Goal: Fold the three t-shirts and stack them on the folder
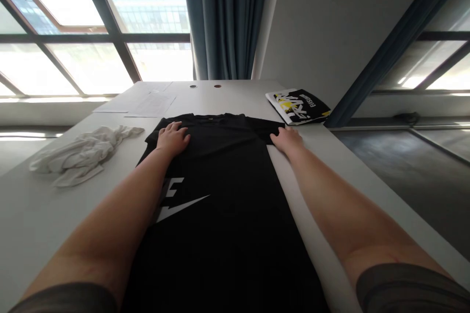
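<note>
A black T-shirt (pixel 235 190) is spread out on the white table, its collar toward the far end and its lower part running out of view near me. Part of a white printed logo shows on its left side, partly hidden by my left forearm. My left hand (pixel 172 139) rests on the shirt near the left sleeve, palm down with the fingers apart. At the end of the right sleeve (pixel 270 129), my right hand (pixel 288 141) touches the cloth with its thumb apart from the fingers. Its fingertips show only in part.
The white table (pixel 47 220) carries a crumpled white cloth (pixel 86 154) on the left and paper sheets (pixel 147 102) farther back. A black printed folded item (pixel 301 106) lies at the far right, close to the right sleeve. Behind the table hangs a blue curtain (pixel 225 19).
</note>
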The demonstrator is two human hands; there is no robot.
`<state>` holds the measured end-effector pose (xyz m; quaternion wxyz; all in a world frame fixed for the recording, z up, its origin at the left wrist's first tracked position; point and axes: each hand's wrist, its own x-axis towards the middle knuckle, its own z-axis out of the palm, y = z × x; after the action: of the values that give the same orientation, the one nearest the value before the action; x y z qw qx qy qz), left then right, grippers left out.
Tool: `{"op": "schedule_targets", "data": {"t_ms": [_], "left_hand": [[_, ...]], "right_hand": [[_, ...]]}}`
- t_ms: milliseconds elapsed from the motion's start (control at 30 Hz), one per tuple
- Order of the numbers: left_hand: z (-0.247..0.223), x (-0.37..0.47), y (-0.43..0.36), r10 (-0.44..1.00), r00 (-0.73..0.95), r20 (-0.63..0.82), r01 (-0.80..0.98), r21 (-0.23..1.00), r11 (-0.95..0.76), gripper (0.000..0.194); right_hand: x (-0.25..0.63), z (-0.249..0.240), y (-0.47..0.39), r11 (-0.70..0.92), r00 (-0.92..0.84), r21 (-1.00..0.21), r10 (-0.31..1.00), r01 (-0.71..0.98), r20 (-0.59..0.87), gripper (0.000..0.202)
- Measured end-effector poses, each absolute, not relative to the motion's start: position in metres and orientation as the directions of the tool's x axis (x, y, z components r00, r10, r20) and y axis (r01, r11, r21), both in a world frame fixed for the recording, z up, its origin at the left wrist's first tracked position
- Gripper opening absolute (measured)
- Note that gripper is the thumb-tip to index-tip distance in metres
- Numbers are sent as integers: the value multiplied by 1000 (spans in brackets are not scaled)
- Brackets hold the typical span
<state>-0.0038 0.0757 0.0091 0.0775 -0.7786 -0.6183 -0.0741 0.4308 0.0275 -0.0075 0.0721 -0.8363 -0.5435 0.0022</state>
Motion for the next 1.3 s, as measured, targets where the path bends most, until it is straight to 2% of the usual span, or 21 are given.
{"op": "schedule_targets", "data": {"t_ms": [100, 167, 333, 500, 633, 700, 800, 933, 1100, 1233, 1300], "left_hand": [[8, -6, 79, 996, 88, 7, 996, 20, -88, 67], [6, -7, 81, 997, 52, -50, 997, 55, -49, 71], [2, -8, 85, 999, 33, -31, 996, 80, -30, 71], [-2, -10, 89, 999, 40, -24, 996, 86, -38, 72], [-3, -11, 90, 999, 36, -20, 995, 93, -34, 71], [-3, -10, 90, 999, 33, -22, 995, 93, -31, 71], [-2, -10, 89, 999, 32, -22, 995, 93, -30, 71], [-2, -9, 88, 999, 36, -15, 995, 98, -34, 70], [-2, -9, 88, 999, 38, -15, 994, 102, -36, 70], [-2, -8, 89, 999, 36, -18, 993, 113, -34, 70], [-3, -7, 90, 999, 40, -11, 992, 117, -39, 70]], "right_hand": [[443, -5, 25, -488, 506, -142, 851, 861, 142, 57], [448, -4, 26, -481, 504, -173, 853, 860, 137, 52], [445, -6, 31, -403, 442, -231, 883, 886, 156, 39], [439, 0, 30, -368, 504, -424, 819, 828, 273, 36], [439, 1, 27, -263, 483, -525, 806, 810, 342, 49], [440, -2, 27, -225, 455, -544, 824, 808, 336, 53], [442, -8, 32, -202, 429, -591, 861, 781, 272, 44], [443, -11, 38, -215, 466, -667, 857, 713, 221, 44], [429, 5, 33, -137, 402, -622, 862, 771, 309, 49], [400, 26, 28, 27, 173, -420, 885, 907, 431, 54], [380, 34, 26, 100, 47, -306, 897, 947, 440, 55]]}}
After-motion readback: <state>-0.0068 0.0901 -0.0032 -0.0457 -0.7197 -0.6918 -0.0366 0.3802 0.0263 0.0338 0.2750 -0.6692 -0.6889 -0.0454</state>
